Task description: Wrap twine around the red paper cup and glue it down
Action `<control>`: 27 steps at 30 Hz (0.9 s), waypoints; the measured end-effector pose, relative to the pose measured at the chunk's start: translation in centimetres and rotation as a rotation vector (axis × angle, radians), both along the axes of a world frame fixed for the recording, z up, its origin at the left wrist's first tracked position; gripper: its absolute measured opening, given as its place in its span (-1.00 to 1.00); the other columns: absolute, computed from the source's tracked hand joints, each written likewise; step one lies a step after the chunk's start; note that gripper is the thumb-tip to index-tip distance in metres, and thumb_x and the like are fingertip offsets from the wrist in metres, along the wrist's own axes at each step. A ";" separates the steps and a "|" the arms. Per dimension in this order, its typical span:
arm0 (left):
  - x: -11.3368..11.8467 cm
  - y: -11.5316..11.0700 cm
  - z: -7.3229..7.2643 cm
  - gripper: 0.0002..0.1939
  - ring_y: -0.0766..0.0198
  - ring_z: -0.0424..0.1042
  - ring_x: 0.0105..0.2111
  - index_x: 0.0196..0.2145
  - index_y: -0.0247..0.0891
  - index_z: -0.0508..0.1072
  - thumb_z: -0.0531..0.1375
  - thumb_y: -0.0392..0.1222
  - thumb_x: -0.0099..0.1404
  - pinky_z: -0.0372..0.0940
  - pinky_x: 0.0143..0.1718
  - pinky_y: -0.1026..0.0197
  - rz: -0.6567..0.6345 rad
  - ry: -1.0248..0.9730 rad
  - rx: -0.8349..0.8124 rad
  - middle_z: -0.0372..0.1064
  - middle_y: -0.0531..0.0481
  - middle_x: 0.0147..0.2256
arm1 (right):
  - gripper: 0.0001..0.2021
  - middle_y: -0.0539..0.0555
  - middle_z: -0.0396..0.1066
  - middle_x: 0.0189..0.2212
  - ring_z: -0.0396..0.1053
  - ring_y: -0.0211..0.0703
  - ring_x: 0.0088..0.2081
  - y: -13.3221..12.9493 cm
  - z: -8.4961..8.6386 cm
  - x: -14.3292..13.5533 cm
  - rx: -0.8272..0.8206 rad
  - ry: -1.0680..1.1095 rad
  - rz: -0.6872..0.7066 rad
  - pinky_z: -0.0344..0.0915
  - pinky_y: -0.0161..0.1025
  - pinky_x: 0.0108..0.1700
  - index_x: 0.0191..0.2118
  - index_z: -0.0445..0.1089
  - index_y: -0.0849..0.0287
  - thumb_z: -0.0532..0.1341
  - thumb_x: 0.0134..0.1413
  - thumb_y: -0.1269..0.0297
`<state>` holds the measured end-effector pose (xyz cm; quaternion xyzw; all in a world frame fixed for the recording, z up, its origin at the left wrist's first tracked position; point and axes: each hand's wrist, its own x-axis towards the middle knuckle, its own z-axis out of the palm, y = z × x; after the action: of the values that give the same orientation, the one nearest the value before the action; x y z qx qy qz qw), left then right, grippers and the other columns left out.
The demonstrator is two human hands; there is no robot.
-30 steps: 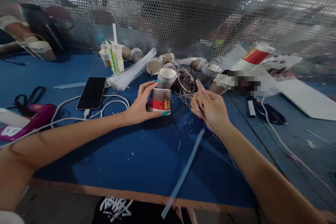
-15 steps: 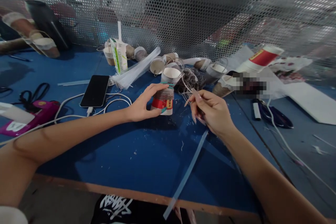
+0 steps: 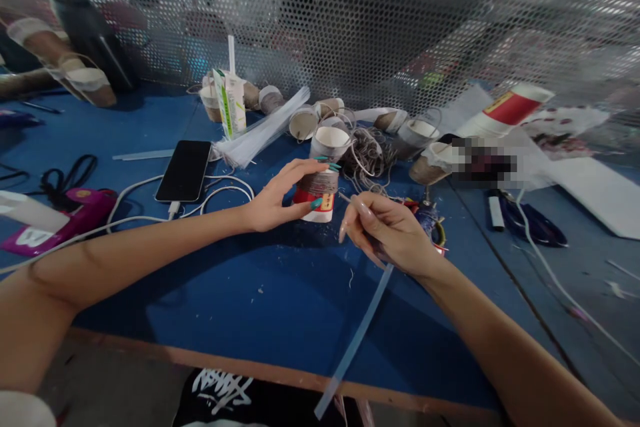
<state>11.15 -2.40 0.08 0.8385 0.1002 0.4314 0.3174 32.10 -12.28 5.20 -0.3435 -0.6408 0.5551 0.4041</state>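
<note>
My left hand (image 3: 273, 203) sits at frame centre, fingers (image 3: 305, 168) spread and curved around a paper cup (image 3: 319, 188) that stands upside down on the blue worktop (image 3: 240, 293). Thumb on the red band low on the cup, other fingertips on its upper edge. Cup's upper part is wound with brown string. A second cup (image 3: 329, 142) stands just behind it, open end up.

My right hand (image 3: 387, 233) is just right of the cup, not touching it. Fingers pressed together, pinching a thin strand of string (image 3: 345, 198) whose end points toward the cup. A long clear glue stick (image 3: 353, 345) runs from under that hand down to the worktop's near edge at bottom centre; can't tell if the hand grips it.

Tangle of loose string (image 3: 367, 153) lies behind the right hand, more string-wrapped cups around it along the mesh screen (image 3: 350, 27).

Left of centre: black phone (image 3: 184, 171) face up with a white cable (image 3: 220, 190) plugged in. Far left: pink glue gun (image 3: 75, 213). Upper left of centre: drink carton (image 3: 230, 101) with a straw, bundle of clear glue sticks (image 3: 263, 130) beside it. Right: scissors (image 3: 533, 225) and a lying red-and-white cup (image 3: 505, 110).
</note>
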 end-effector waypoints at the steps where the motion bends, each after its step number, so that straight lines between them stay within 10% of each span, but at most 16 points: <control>1: 0.0 0.0 0.0 -0.42 -0.05 0.20 0.24 0.25 -0.14 0.25 0.16 0.10 0.35 0.10 0.28 -0.18 -0.006 0.002 -0.006 0.25 -0.23 0.18 | -0.70 -0.19 0.19 -0.74 0.01 -0.45 -0.78 -0.1 0.0 0.0 0.000 0.026 0.020 -0.08 -0.39 -0.70 -0.33 0.33 0.14 0.15 0.31 0.02; 12: -0.1 0.0 -0.1 -0.42 -0.03 0.15 0.25 0.29 -0.11 0.19 -0.04 0.16 0.43 0.03 0.30 -0.18 -0.096 -0.027 -0.044 0.19 -0.20 0.22 | -0.50 -0.12 -0.11 -0.72 -0.10 -0.37 -0.64 -1.4 2.7 -0.4 -0.199 0.343 0.305 -0.10 -0.33 -0.63 -0.61 -0.01 0.13 0.17 0.23 0.04; 27: -0.1 -0.1 -0.2 -0.44 -0.02 0.15 0.25 0.29 -0.08 0.21 -0.05 0.15 0.43 0.04 0.31 -0.14 -0.111 -0.050 -0.060 0.19 -0.16 0.22 | -0.58 0.00 0.46 -0.59 0.30 -0.30 -0.64 1.1 -0.9 -0.3 0.079 -0.053 -0.436 0.23 -0.33 -0.66 -0.51 0.41 0.13 0.35 -0.01 -0.15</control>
<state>11.00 -2.51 -0.11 0.8219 0.0585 0.4305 0.3685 31.80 -11.14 4.28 -0.4723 -0.5831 0.4196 0.5107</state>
